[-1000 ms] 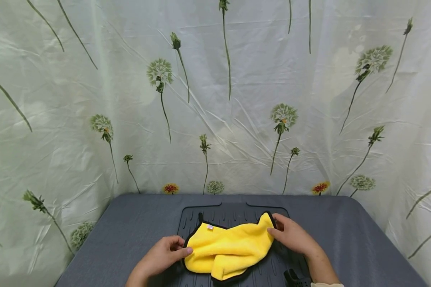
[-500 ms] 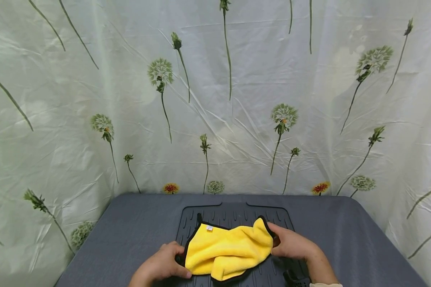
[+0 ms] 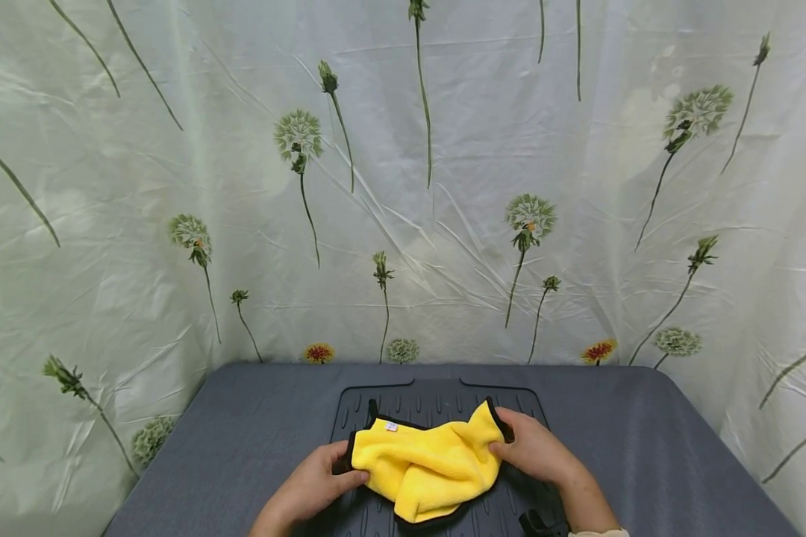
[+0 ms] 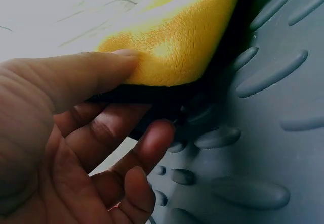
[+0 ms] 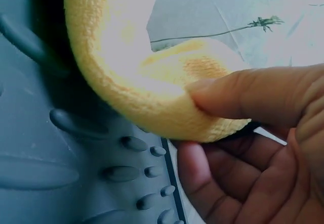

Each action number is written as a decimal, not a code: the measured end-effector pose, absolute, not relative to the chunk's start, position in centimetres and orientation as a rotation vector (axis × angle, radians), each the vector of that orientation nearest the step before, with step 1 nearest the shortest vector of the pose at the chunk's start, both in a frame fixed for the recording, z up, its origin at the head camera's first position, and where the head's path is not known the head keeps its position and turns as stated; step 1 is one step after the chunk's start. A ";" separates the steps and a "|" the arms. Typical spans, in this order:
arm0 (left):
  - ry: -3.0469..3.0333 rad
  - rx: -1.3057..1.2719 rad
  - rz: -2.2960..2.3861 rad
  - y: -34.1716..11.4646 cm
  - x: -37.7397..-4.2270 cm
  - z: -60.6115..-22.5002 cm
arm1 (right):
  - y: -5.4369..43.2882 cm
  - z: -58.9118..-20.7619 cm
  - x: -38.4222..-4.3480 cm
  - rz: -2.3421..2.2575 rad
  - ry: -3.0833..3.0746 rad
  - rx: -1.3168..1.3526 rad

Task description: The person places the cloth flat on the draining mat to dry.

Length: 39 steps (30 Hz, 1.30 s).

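Observation:
A yellow plush towel [image 3: 436,462] with black edging lies rumpled in front of me, with a fold bunched at its near side. A small white label shows near its far left corner. My left hand [image 3: 318,477] pinches the towel's left edge, thumb on the yellow face and fingers beneath, as the left wrist view shows on the towel [image 4: 172,47]. My right hand [image 3: 533,447] pinches the right edge between thumb and fingers. Its thumb presses the yellow pile of the towel [image 5: 126,92] in the right wrist view.
Beneath the towel is a black ribbed rubber mat [image 3: 443,391] with raised oval bumps, on a table with a dark grey cloth [image 3: 269,403]. A pale curtain [image 3: 403,209] printed with dandelions hangs behind and at both sides.
Both hands have shifted grip along the towel's edges. The left hand has drawn its edge slightly up and inward, and the right edge has also moved a little left.

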State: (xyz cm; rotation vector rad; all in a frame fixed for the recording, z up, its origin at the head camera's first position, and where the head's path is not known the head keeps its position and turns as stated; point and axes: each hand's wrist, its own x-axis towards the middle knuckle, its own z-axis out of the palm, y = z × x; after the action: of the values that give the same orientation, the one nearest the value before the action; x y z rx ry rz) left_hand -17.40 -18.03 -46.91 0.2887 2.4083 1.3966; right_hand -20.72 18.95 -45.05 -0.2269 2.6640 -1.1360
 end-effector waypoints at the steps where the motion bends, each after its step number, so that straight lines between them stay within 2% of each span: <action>1: 2.395 0.298 1.410 -18.0 -17.4 -47.0 | 18.9 -45.1 -20.7 -1.150 2.662 -0.225; 39: 2.351 0.129 1.377 -20.5 -17.2 -46.3 | 21.3 -44.8 -21.2 -1.098 2.659 -0.187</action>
State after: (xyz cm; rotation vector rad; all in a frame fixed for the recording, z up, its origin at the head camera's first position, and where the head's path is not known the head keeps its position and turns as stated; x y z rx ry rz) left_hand -17.18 -20.49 -46.35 0.1292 2.3507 1.3768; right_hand -21.24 21.26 -44.84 -0.1869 2.6586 -1.0979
